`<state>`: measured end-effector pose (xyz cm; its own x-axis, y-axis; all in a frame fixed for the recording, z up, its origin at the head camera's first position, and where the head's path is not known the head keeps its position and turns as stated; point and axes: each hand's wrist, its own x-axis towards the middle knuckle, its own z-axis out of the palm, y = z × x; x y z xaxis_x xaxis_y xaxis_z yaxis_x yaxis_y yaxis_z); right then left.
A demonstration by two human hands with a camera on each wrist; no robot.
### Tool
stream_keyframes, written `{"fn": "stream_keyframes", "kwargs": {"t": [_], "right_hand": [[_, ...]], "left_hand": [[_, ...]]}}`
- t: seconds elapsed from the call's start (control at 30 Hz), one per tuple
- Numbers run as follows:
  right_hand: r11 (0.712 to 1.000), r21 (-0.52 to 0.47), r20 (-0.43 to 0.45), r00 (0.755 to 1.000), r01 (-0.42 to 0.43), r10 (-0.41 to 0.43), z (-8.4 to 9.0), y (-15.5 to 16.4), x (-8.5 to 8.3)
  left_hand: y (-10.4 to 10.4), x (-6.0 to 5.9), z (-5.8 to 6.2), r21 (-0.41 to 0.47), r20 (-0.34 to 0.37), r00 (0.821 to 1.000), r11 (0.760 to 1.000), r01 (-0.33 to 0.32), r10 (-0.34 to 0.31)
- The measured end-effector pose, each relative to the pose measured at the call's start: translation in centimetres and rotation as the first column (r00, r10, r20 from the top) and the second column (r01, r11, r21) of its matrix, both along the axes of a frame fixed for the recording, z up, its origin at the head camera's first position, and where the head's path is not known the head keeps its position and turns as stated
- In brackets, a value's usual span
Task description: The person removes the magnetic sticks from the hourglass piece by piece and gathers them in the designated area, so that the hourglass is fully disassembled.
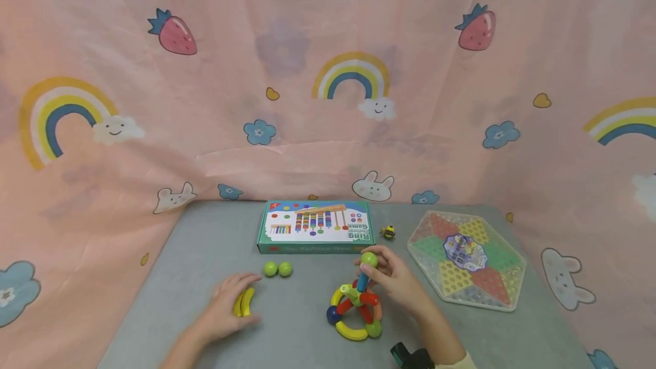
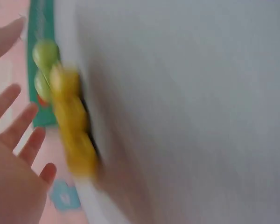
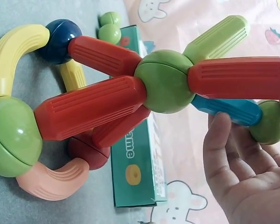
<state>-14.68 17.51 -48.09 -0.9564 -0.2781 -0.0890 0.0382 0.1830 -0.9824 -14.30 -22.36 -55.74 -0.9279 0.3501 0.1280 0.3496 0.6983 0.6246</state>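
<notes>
Blue rod (image 3: 239, 111) held by right hand (image 1: 393, 275); left hand (image 1: 224, 307) has fingers extended.

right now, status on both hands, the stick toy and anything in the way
Left hand by yellow sticks, not gripping. Right hand holding blue stick, green ball on its end. Stick toy on table. Box behind, likely not blocking.

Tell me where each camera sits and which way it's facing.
Head: on the head, facing forward and down at the table; left hand and right hand show.
Left wrist: on that wrist, facing yellow pieces; left hand shows.
Right wrist: on that wrist, facing the ball-and-stick model; right hand shows.
Both wrist views share two green balls and the box.
</notes>
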Motion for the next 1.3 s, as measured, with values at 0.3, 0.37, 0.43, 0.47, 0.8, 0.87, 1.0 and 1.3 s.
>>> {"fn": "stream_keyframes", "kwargs": {"t": [0.3, 0.37, 0.43, 0.47, 0.8, 0.87, 1.0, 1.3], "right_hand": [[1.0, -0.009, -0.023, 1.0, -0.008, 0.008, -0.4, -0.4, 0.2], [1.0, -0.019, -0.021, 1.0, -0.008, 0.008, -0.6, -0.6, 0.2], [0.999, -0.036, -0.012, 1.0, -0.001, 0.0, -0.7, -0.7, 0.1], [0.999, -0.043, -0.004, 1.0, 0.006, -0.007, -0.7, -0.8, 0.1], [0.993, -0.114, 0.087, 0.996, 0.04, -0.03, -1.7, -1.5, 0.3], [0.992, -0.124, 0.109, 0.994, 0.025, -0.011, -2.0, -1.5, 0.4], [0.988, -0.157, 0.169, 0.985, 0.002, 0.025, -2.5, -1.4, 0.5], [0.97, -0.243, 0.258, 0.963, -0.011, 0.076, -3.2, -0.7, 0.2]], "left_hand": [[10.8, 0.8, 0.1, 0.145, 0.201, 0.966, 0.98, 0.137, -0.164], [12.7, 0.6, -0.2, 0.113, 0.207, 0.959, 0.979, 0.172, -0.193], [14.0, 0.4, -0.4, 0.067, 0.198, 0.958, 0.978, 0.198, -0.208], [14.4, 0.3, -0.5, 0.043, 0.192, 0.957, 0.976, 0.213, -0.217], [15.2, 0.2, -1.2, -0.192, 0.095, 0.953, 0.934, 0.302, -0.289], [15.4, 0.5, -1.2, -0.191, 0.087, 0.957, 0.938, 0.288, -0.276], [16.5, 1.7, -1.1, -0.148, 0.111, 0.967, 0.958, 0.244, -0.229], [19.1, 3.7, -1.4, 0.04, 0.353, 0.924, 0.989, 0.143, -0.148]]}}
